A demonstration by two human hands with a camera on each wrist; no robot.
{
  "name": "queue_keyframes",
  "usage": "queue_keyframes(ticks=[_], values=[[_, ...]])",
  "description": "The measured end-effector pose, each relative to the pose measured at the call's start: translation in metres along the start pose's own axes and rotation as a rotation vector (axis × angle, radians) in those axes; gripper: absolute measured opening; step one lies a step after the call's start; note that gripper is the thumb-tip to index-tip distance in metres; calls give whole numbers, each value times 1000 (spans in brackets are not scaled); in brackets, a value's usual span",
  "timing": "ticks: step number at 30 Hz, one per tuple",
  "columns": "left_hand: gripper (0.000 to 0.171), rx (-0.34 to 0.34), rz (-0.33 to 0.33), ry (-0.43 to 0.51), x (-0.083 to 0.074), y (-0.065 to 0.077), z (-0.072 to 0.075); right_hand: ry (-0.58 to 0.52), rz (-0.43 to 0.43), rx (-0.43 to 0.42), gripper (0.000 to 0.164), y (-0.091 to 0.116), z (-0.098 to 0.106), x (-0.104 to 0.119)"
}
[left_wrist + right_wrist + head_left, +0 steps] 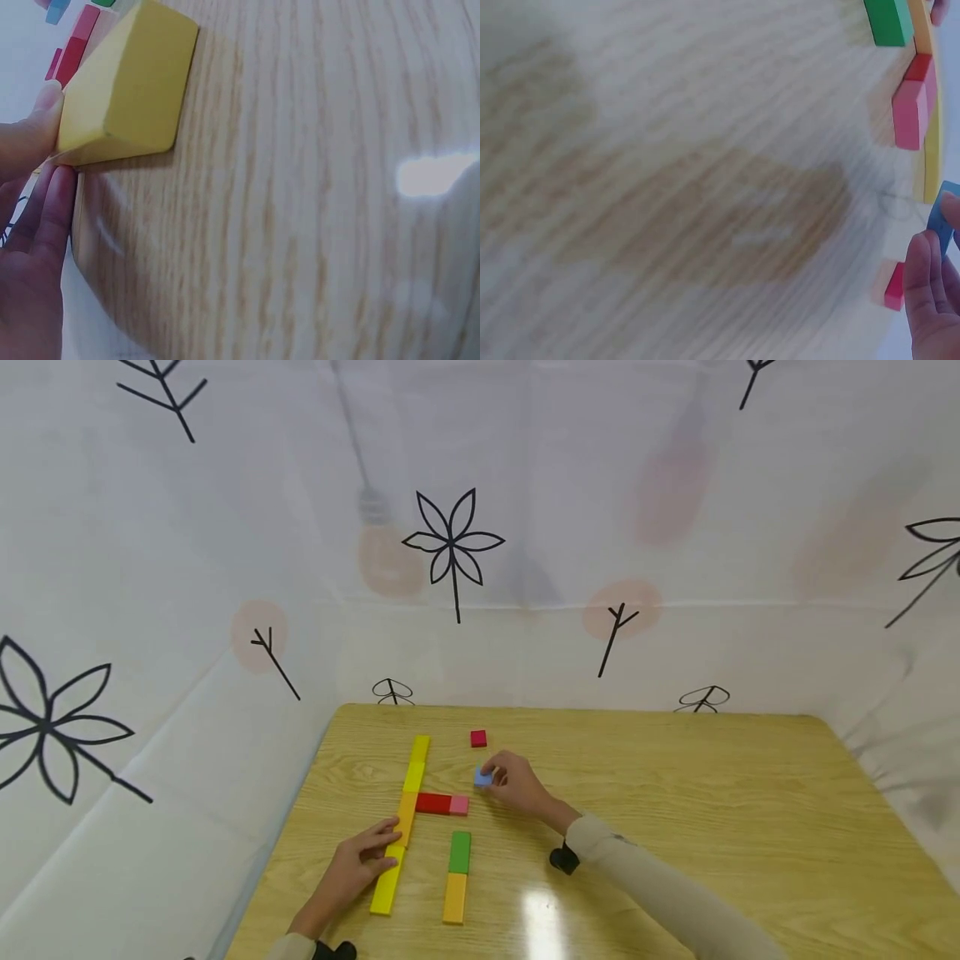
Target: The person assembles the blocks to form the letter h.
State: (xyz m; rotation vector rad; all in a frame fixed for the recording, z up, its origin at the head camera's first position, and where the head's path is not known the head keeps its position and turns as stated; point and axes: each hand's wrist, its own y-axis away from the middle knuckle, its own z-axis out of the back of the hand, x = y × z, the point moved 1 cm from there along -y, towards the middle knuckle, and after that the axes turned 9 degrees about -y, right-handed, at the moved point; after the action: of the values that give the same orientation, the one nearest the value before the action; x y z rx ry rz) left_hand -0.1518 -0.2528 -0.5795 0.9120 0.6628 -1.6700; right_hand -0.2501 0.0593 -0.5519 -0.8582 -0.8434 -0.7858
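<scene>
My right hand (517, 785) pinches a small blue block (482, 777) between thumb and fingertips, right of the row's upper part. In the right wrist view the blue block (943, 217) shows beside the fingers. My left hand (352, 864) rests along the left side of a long row. Its fingertips touch the orange block (406, 820) and its thumb lies at the lower yellow block (387, 883). Up close in the left wrist view, thumb and straight fingers lie against the end of the yellow block (127, 90). Further yellow blocks (415, 777) continue the row upward.
A red block (432, 803) and a pink block (459, 806) extend rightward from the row. Below them a green block (460, 852) meets an orange-yellow block (454, 898). A small red block (478, 739) lies farther back. Printed white cloth (525, 652) surrounds the wooden table (712, 810).
</scene>
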Motion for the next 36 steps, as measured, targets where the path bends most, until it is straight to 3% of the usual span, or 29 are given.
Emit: queue_keyframes(ticks=[13, 29, 36], values=[[38, -14, -65, -11, 3, -1, -1, -2, -4, 33, 14, 20, -5, -1], [39, -6, -7, 9, 3, -1, -1, -49, -52, 39, 14, 28, -20, 0], [38, -1, -14, 20, 3, -1, 0, -20, -3, 15, 15, 28, -29, -4]])
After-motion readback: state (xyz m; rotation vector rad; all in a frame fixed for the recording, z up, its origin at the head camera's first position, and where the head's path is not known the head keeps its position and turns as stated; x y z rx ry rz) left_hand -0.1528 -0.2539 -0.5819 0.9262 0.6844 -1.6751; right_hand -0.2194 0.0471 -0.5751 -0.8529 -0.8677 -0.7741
